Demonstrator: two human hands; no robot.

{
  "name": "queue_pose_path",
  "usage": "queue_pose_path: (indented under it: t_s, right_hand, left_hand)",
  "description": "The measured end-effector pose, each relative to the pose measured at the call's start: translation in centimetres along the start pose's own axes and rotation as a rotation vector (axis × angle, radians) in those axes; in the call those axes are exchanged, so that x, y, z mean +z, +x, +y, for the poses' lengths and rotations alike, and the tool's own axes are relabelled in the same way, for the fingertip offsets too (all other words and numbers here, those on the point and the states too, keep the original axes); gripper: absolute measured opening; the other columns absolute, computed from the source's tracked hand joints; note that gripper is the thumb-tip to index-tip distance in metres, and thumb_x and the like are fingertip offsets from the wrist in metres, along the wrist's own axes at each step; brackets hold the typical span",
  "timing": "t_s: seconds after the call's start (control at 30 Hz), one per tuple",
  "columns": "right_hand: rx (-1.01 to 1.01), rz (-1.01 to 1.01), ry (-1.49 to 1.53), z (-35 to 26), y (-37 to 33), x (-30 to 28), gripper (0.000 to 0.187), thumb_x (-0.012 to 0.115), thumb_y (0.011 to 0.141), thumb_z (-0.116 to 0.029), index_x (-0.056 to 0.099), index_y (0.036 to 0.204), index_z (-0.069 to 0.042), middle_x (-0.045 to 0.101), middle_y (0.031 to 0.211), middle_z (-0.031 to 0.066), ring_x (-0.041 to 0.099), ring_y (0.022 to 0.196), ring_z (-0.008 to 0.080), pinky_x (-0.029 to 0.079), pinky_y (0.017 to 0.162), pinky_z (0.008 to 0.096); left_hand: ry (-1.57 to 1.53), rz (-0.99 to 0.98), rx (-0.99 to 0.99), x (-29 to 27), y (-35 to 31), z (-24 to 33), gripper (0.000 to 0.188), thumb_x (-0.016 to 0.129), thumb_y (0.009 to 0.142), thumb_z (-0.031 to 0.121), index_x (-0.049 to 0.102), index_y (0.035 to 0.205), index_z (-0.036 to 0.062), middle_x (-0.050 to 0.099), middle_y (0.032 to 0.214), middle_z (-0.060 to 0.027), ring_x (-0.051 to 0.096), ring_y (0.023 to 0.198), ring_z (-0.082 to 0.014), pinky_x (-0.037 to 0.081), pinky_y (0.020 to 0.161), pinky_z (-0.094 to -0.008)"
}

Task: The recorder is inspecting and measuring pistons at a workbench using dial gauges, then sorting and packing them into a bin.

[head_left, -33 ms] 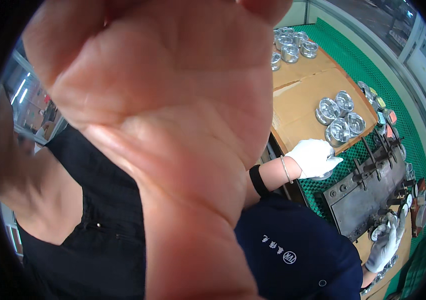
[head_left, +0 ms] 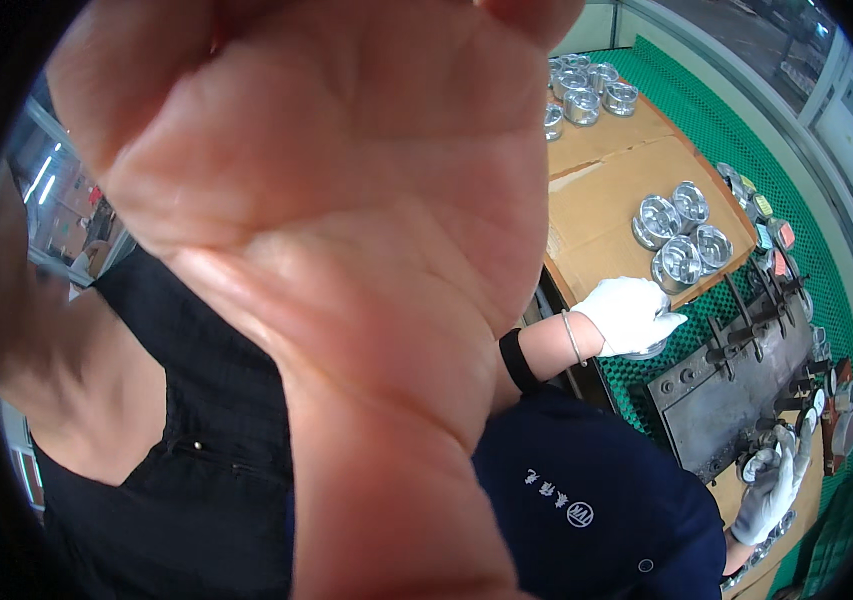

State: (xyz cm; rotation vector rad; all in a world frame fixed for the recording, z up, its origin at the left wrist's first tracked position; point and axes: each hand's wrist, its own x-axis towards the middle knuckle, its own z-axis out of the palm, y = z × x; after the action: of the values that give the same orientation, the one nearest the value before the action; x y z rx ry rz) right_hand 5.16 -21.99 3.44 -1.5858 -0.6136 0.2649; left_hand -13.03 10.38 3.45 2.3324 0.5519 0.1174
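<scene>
In a white glove, my left hand (head_left: 622,314) rests fingers down over a round silvery metal part (head_left: 652,350), which shows at its edges below the cardboard sheet. My right hand (head_left: 774,490), also gloved, lies at the near end of a dark metal fixture plate (head_left: 721,405), fingers stretched out. Beside its fingers sits another round metal part (head_left: 758,464); whether the hand touches it I cannot tell. Very close in front, another person's bare hand (head_left: 346,240) shows its palm and covers much of the view; its fingertips are out of frame.
Several shiny metal cups (head_left: 679,262) stand on a cardboard sheet (head_left: 611,205), with more at its far end. Green mesh matting (head_left: 796,220) covers the bench. Black clamps (head_left: 746,320) rise from the fixture. A person in black (head_left: 206,420) is close on my left.
</scene>
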Motion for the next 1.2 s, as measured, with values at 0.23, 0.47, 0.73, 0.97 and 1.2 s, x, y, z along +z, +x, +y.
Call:
queue_pose_path:
  t_s: [0.23,0.47,0.73,0.97,1.2]
  right_hand:
    - [-0.035,-0.093,-0.014,-0.4,0.3,0.0,0.041,0.043,0.106,-0.014,0.044,0.144,0.002,0.059,0.133,0.0128,0.056,0.077,0.0099,0.045,0.066,0.0209]
    - [0.036,-0.016,0.099,-0.8,0.2,0.6,0.054,0.047,0.105,-0.021,0.034,0.153,-0.001,0.063,0.123,0.0122,0.054,0.074,0.0071,0.039,0.058,0.0198]
    - [-0.032,-0.132,0.017,1.4,0.8,-1.9,0.040,0.047,0.105,-0.018,0.051,0.140,-0.001,0.052,0.143,0.0109,0.054,0.084,0.0104,0.045,0.074,0.0220]
    - [0.077,-0.138,0.189,-0.3,0.7,-0.8,0.034,0.044,0.107,-0.015,0.056,0.136,-0.002,0.051,0.145,0.0112,0.055,0.085,0.0107,0.046,0.071,0.0215]
    - [0.046,-0.098,0.068,0.4,0.5,-0.9,0.036,0.041,0.108,-0.015,0.053,0.137,0.003,0.054,0.140,0.0134,0.055,0.080,0.0098,0.045,0.065,0.0210]
  left_hand:
    - [0.000,0.051,-0.010,-0.5,-0.6,0.2,0.059,0.046,0.098,0.053,0.072,0.078,0.0045,0.070,0.076,-0.0189,0.069,0.076,-0.0363,0.055,0.072,-0.0449]
    - [0.044,0.080,0.019,-0.1,-0.4,0.3,0.060,0.045,0.098,0.054,0.072,0.081,0.0037,0.070,0.079,-0.0204,0.069,0.079,-0.0376,0.055,0.074,-0.0453]
    - [0.041,0.068,0.016,-0.2,-0.3,0.1,0.061,0.044,0.098,0.055,0.072,0.082,0.0034,0.070,0.079,-0.0207,0.069,0.079,-0.0372,0.055,0.075,-0.0448]
    - [0.027,0.035,0.006,-0.2,-0.1,0.0,0.061,0.045,0.098,0.055,0.072,0.081,0.0029,0.070,0.079,-0.0205,0.069,0.079,-0.0372,0.055,0.075,-0.0451]
    - [0.035,0.061,0.022,-0.1,0.0,-0.2,0.062,0.045,0.098,0.055,0.073,0.081,0.0029,0.070,0.079,-0.0201,0.070,0.079,-0.0372,0.055,0.075,-0.0452]
